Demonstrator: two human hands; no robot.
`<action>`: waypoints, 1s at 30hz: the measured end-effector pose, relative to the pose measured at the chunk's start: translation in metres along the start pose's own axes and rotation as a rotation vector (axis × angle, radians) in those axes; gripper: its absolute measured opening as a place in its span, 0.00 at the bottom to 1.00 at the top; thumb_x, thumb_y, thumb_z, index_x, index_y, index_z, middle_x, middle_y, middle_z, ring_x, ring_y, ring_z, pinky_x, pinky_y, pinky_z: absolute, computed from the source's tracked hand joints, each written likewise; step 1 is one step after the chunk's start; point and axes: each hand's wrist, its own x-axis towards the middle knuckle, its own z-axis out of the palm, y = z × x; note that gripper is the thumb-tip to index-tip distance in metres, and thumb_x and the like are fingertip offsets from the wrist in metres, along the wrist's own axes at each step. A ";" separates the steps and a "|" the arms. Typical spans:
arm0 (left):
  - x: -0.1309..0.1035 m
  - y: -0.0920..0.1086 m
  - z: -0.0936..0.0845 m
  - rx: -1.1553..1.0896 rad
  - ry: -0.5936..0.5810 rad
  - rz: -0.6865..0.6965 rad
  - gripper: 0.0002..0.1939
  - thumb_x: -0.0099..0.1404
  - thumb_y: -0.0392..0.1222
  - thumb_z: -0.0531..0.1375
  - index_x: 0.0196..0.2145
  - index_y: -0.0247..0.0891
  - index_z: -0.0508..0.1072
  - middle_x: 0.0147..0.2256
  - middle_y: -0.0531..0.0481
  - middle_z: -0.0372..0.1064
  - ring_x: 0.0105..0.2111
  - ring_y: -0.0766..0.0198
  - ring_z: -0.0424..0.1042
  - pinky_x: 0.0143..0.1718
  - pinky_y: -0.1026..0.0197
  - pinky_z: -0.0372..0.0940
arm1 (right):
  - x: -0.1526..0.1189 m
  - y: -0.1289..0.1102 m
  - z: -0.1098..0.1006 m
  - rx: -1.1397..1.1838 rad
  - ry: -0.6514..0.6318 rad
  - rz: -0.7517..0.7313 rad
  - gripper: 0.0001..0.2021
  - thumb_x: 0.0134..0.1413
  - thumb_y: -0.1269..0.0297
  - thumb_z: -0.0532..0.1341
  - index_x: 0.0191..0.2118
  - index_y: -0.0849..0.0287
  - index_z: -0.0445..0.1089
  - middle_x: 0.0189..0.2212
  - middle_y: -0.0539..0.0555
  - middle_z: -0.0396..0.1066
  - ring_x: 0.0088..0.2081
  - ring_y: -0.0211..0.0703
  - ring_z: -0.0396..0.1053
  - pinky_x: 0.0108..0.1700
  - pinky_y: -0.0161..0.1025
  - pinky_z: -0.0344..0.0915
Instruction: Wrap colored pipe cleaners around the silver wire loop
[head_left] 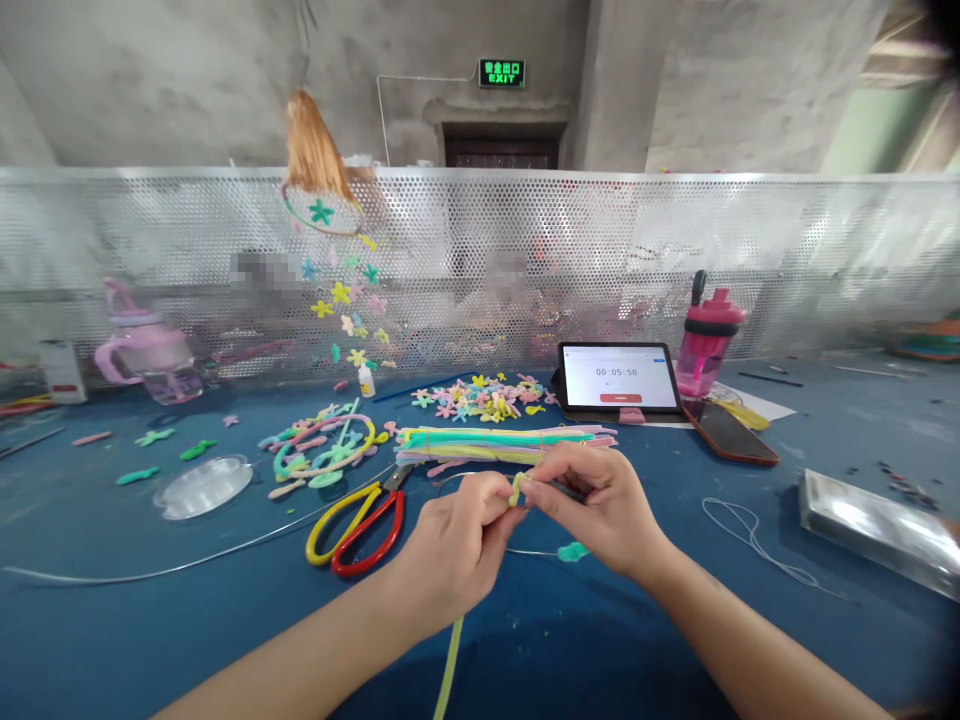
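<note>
Between both hands, over the middle of the blue table, is a pale yellow pipe cleaner [450,668]. My left hand [459,545] is closed in a pinch on its bent, looped end, and the long tail hangs down below that hand. Fingertips of my right hand [606,508] pinch the same small loop from the other side. Just beyond my hands lies a bundle of pastel pipe cleaners [495,440]. Red-and-yellow-handled scissors [367,530] rest left of my left hand. A teal fuzzy piece [573,551] on a thin wire lies under my right hand.
Behind the bundle is a pile of small pipe cleaner flowers [484,398]. A tablet [621,378] showing a timer, a phone [731,432] and a pink bottle [707,345] stand right. Left are a wound hoop [324,450] and clear dish [204,488]. A perforated screen [435,260] crosses behind.
</note>
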 end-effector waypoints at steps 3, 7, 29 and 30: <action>0.000 0.000 0.000 0.156 0.062 0.167 0.08 0.65 0.31 0.52 0.42 0.37 0.58 0.27 0.50 0.69 0.25 0.65 0.70 0.26 0.64 0.64 | 0.000 -0.002 0.000 0.074 0.002 0.048 0.06 0.51 0.67 0.62 0.25 0.61 0.68 0.21 0.49 0.67 0.21 0.32 0.61 0.21 0.30 0.58; 0.004 -0.002 -0.002 0.280 0.017 0.387 0.09 0.64 0.27 0.49 0.41 0.35 0.59 0.25 0.51 0.67 0.23 0.66 0.67 0.26 0.63 0.64 | 0.001 -0.007 0.001 0.274 -0.026 0.145 0.07 0.49 0.67 0.63 0.25 0.61 0.66 0.18 0.46 0.66 0.15 0.27 0.56 0.15 0.27 0.53; 0.030 -0.002 -0.038 0.286 0.173 0.373 0.05 0.63 0.40 0.53 0.31 0.36 0.63 0.22 0.53 0.65 0.19 0.69 0.63 0.21 0.65 0.58 | 0.008 -0.004 -0.006 0.564 -0.042 0.522 0.09 0.43 0.68 0.64 0.22 0.58 0.60 0.12 0.42 0.63 0.11 0.26 0.49 0.13 0.26 0.45; 0.037 -0.003 -0.043 0.169 0.212 0.209 0.04 0.63 0.39 0.53 0.31 0.36 0.63 0.22 0.54 0.65 0.19 0.70 0.62 0.21 0.66 0.58 | 0.008 -0.004 -0.006 0.569 -0.051 0.516 0.09 0.44 0.68 0.64 0.22 0.58 0.60 0.12 0.42 0.63 0.11 0.25 0.49 0.13 0.26 0.45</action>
